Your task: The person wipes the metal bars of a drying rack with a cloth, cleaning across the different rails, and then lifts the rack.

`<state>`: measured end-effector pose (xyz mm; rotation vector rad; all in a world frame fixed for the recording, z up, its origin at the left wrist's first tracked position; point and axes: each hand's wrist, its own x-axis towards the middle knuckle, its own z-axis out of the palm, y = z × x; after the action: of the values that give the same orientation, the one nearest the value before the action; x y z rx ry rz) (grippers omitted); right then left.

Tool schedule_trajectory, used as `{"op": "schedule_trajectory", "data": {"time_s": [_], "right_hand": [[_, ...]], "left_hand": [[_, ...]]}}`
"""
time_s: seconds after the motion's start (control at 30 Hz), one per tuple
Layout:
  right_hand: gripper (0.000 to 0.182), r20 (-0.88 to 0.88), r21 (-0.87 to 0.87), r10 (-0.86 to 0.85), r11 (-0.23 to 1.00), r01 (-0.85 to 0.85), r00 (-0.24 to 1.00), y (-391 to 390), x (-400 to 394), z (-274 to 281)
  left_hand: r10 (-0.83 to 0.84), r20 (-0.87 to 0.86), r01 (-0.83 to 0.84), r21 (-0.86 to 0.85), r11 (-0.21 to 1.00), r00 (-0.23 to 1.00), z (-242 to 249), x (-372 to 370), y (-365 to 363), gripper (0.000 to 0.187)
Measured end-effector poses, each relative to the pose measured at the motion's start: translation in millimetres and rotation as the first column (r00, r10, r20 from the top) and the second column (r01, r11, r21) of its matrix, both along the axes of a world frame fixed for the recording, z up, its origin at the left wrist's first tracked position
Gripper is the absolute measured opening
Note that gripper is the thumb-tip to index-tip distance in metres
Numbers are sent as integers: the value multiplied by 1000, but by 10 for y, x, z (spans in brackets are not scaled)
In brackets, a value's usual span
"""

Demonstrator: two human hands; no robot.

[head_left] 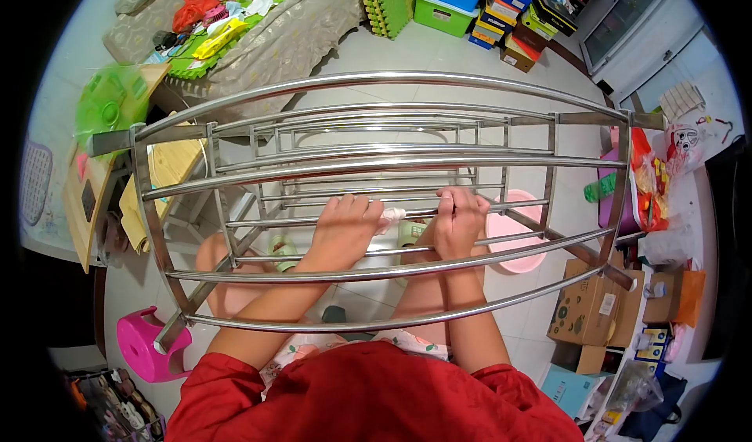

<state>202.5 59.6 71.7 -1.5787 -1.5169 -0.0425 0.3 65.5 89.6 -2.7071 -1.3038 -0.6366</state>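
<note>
A shiny metal tube rack with several parallel rails spans the view in front of me. My left hand is closed round an inner rail, and a crumpled white cloth or tissue pokes out at its thumb side, wrapped on the rail. Just right of that, my right hand is closed in a fist at the same rail. Both forearms reach through between the nearer rails. The palms and the undersides of the fingers are hidden.
A pink basin stands on the floor behind the rack's right part. A magenta stool is at lower left, a cardboard box at right. Shoe boxes are stacked at the back, near a cluttered sofa.
</note>
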Motion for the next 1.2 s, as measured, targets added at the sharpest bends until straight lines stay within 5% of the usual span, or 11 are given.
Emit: {"op": "schedule_trajectory", "data": {"time_s": [0.4,0.6,0.9,1.2], "right_hand": [[16,-52,-19,45,999,-46,998,-15,32,56],[18,-59,-12,63,998,-63,996,-26,14,98],[21,-74,-2,70,997,-71,995,-25,18,49],[26,-64,-35,36,999,-38,997,-34,10,54]], "left_hand": [[-90,185,115,-129,985,979,55,342,114,21],[-140,84,158,-257,953,987,49,729,173,23],[-137,118,146,-68,987,984,-52,719,129,27],[-62,90,74,-134,988,994,0,268,21,19]]}}
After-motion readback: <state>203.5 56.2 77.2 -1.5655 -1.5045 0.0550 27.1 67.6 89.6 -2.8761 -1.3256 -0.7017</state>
